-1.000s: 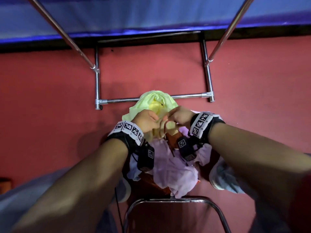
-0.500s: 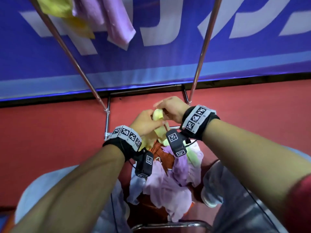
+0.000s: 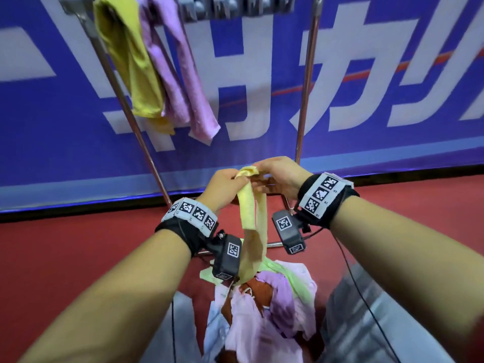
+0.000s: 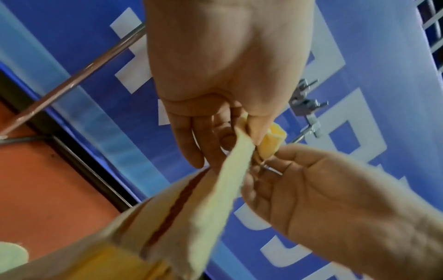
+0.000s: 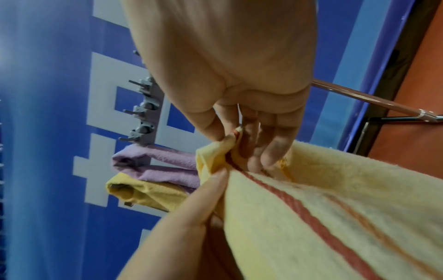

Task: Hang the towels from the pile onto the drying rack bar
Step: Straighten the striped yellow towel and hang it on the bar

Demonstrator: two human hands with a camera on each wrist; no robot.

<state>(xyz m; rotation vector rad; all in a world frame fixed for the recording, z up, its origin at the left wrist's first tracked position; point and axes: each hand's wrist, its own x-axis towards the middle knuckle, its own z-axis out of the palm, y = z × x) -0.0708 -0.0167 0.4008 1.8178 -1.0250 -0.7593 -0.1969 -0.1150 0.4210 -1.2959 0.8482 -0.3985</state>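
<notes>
My left hand point(image 3: 235, 179) and right hand point(image 3: 262, 176) pinch one end of a pale yellow towel point(image 3: 251, 218) with a red stripe, fingertips almost touching. The towel hangs down to the pile point(image 3: 267, 310) of purple, green and pale towels near my knees. In the left wrist view my left hand point(image 4: 242, 136) pinches the towel point(image 4: 203, 217) between thumb and fingers. In the right wrist view my right hand point(image 5: 239, 149) grips the towel's edge point(image 5: 311, 217). A mustard towel point(image 3: 128, 61) and a purple towel point(image 3: 180, 74) hang over the left part of the rack's top bar point(image 3: 262, 7).
Two metal uprights point(image 3: 306, 82) of the rack run down to the red floor point(image 3: 78, 258). A blue banner point(image 3: 392, 74) with white characters covers the wall behind. Grey clips sit along the top bar. Cables trail from the wrist cameras.
Both hands have lifted the yellow towel up out of the pile, so it now hangs stretched. The view has tilted upward, bringing the top bar and the hung towels into sight.
</notes>
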